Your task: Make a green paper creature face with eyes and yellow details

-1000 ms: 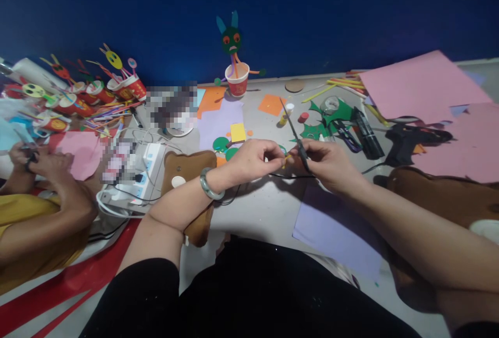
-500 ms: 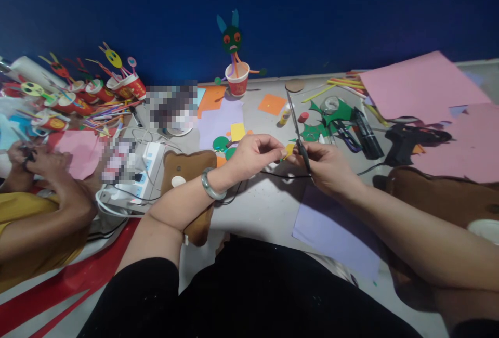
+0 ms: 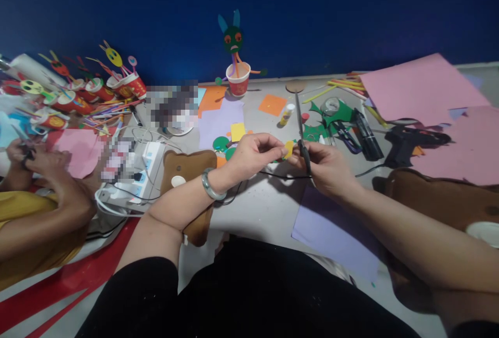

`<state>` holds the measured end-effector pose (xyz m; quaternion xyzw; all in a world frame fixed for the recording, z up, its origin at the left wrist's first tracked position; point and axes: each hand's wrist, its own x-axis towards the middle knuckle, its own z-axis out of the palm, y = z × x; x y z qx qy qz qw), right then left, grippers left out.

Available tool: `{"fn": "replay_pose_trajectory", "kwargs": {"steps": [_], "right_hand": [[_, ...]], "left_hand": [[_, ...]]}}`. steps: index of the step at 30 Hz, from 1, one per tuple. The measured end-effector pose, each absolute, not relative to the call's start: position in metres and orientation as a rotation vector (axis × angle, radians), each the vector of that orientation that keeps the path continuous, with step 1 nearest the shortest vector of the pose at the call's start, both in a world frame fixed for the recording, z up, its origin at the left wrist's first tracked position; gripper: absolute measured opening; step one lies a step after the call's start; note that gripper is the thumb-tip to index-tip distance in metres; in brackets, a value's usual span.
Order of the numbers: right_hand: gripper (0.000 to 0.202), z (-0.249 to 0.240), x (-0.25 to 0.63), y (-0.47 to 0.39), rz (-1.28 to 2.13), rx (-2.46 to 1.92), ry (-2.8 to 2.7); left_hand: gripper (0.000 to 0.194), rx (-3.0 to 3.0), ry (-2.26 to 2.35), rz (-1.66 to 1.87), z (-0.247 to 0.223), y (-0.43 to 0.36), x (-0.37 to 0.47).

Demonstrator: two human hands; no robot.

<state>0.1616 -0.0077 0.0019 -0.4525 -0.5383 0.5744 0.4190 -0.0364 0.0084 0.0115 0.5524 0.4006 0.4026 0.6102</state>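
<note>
My left hand pinches a small yellow paper piece between thumb and fingertips. Close on its right, my right hand is closed round black-handled scissors, whose blades point up and away from me. The fingertips of my right hand are near the yellow piece; whether they touch it I cannot tell. Beyond my left hand lie a yellow paper square and green paper circles. A glue stick stands just left of the blades.
Behind stands a paper cup with a green-faced figure. To the right are green scraps, a black glue gun and pink sheets. A power strip lies left. Another person's hands are at far left.
The scissors' blades have tilted and shifted slightly right. The yellow piece has turned a little between my fingers, and more of the glue stick shows.
</note>
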Motion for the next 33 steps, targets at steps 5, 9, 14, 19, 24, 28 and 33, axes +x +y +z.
{"fn": "replay_pose_trajectory", "kwargs": {"steps": [5,9,14,19,24,28,33], "right_hand": [[0.056,0.006,0.163,-0.006,1.423,-1.093,-1.613],[0.064,0.001,0.164,-0.005,1.471,-1.039,-1.727],[0.065,-0.001,0.164,-0.005,1.512,-1.0,-1.776],[0.068,-0.002,0.163,-0.006,1.527,-1.01,-1.782],[0.069,-0.005,0.164,-0.006,1.504,-1.009,-1.789],[0.068,-0.004,0.163,-0.006,1.485,-1.029,-1.798],[0.07,0.0,0.162,-0.008,1.477,-1.04,-1.795]], "left_hand": [[0.043,1.189,0.945,1.018,0.017,0.011,-0.039],[0.046,1.134,0.936,1.026,0.022,0.012,-0.04],[0.048,1.117,0.882,1.038,0.021,0.012,-0.04],[0.048,1.137,0.885,1.033,0.02,0.012,-0.04],[0.046,1.204,0.895,1.033,0.018,0.013,-0.041],[0.047,1.203,0.901,1.031,0.017,0.013,-0.041],[0.043,1.176,0.882,1.053,0.018,0.012,-0.041]]}}
